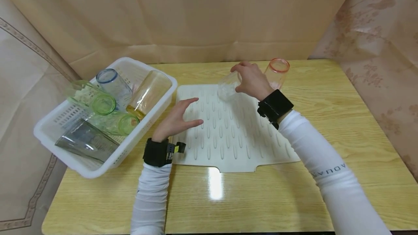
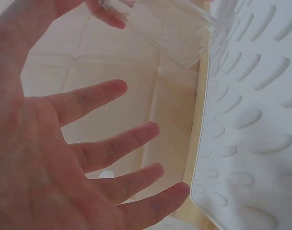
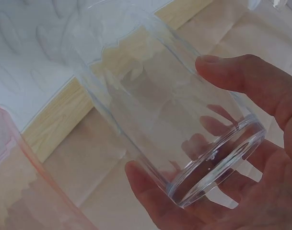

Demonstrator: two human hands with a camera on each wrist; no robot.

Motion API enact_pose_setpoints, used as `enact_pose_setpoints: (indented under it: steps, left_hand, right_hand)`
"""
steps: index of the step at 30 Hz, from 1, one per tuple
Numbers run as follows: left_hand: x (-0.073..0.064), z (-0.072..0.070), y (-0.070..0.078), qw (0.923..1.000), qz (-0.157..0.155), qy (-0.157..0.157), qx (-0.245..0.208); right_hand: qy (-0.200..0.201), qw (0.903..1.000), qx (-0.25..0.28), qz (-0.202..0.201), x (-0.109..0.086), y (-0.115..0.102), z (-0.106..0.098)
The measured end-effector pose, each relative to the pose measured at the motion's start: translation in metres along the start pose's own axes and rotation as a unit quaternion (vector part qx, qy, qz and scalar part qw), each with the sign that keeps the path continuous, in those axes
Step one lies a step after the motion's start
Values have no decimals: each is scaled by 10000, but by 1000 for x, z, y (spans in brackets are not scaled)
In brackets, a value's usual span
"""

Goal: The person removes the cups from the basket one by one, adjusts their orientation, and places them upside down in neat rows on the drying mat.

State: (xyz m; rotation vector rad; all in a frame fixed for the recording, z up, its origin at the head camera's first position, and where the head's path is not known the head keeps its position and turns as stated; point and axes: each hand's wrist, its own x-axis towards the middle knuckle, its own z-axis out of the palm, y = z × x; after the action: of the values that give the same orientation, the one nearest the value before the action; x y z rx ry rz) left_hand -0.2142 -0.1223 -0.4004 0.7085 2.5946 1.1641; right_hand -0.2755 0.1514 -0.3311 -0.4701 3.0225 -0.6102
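Observation:
My right hand holds a clear drinking glass near its thick base, thumb on one side and fingers on the other. In the right wrist view the glass is tilted, its open end towards the white ridged mat. Whether its rim touches the mat, I cannot tell. With fingers spread and nothing in them, my left hand hovers by the mat's left edge. A glass with an orange-pink rim stands just beyond my right wrist, partly hidden by it.
On the left, a white plastic basket contains several glasses: a blue-tinted one, an amber one, green ones and a dark grey one. Mat and basket lie on a wooden table, with a beige cloth behind.

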Motion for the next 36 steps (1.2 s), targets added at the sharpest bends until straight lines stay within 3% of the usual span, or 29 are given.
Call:
enact_pose_setpoints:
  steps: [21, 30, 36]
  left_hand:
    - [0, 4, 5, 10000, -33, -13, 86]
    - [1, 7, 3, 9999, -126, -48, 13]
    - [1, 9, 7, 9998, -154, -123, 20]
  right_hand:
    - [-453, 9942, -878, 424, 20, -19, 0]
    - [-825, 9905, -1032, 381, 32, -26, -2]
    - [-870, 9896, -1019, 520, 35, -23, -3]
